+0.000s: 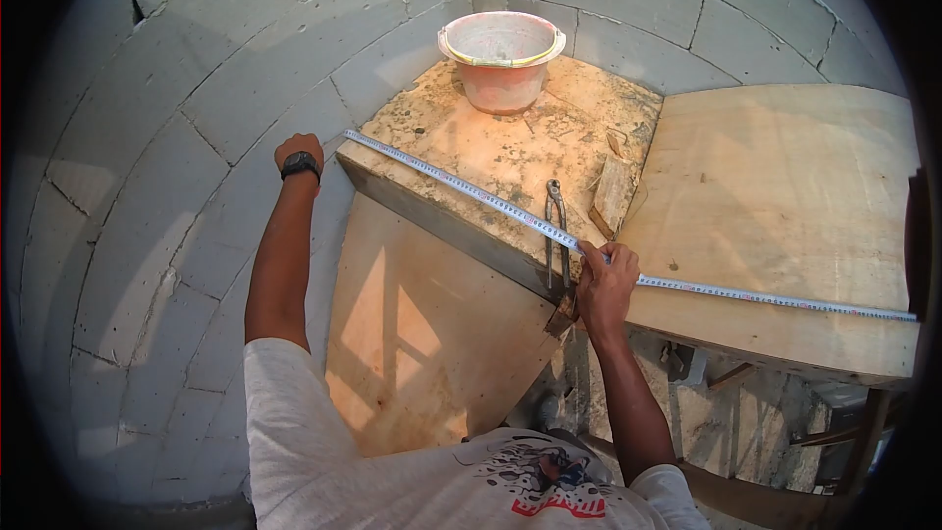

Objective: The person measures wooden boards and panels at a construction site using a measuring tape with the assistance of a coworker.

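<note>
My left hand (298, 151), with a black watch on the wrist, is closed in a fist at the grey block wall; nothing shows in it. My right hand (607, 285) pinches the blade of a tape measure (461, 186). The blade runs along the front edge of the stained wooden platform (442, 128), from its left corner, and on across the plywood panel (756, 186) to the right. Just left of my right hand lies a pair of pincers (555, 211), handles toward me, partly over the platform edge. The tape's case is not visible.
A reddish bucket (502, 83) with a yellowish handle stands at the back of the platform. A broken wood piece (613, 186) lies near its right side. Below is another plywood sheet (422, 324). Block walls (216, 69) enclose the corner; a drop with timber supports lies lower right.
</note>
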Demonstrator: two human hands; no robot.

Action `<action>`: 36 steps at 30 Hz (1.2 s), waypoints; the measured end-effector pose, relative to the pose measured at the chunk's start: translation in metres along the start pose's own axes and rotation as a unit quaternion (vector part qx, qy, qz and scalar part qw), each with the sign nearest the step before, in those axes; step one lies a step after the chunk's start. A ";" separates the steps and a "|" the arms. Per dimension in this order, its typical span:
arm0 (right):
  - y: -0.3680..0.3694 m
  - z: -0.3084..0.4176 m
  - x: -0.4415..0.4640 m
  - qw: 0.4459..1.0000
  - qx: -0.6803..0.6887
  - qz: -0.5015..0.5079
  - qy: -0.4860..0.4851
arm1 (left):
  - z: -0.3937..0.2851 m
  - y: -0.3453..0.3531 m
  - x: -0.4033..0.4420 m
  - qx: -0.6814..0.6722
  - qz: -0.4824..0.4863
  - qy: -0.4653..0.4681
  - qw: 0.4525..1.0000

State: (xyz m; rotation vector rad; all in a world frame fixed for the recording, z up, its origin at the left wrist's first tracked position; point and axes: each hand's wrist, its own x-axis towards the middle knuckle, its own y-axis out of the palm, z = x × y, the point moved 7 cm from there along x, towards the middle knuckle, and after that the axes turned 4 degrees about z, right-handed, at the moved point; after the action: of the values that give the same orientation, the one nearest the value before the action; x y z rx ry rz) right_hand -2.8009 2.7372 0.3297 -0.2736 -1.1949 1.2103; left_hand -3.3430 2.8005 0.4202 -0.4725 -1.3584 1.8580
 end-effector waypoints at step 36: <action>0.003 0.012 -0.013 0.991 -0.044 0.026 -0.126 | 0.062 0.173 -0.166 -0.300 0.004 0.040 0.953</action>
State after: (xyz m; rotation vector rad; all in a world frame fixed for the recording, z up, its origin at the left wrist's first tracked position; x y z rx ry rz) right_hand -2.8107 2.7229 0.3249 -0.2226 -1.4715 1.2650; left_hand -3.3429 2.6117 0.2599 -0.8469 -1.8588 1.3839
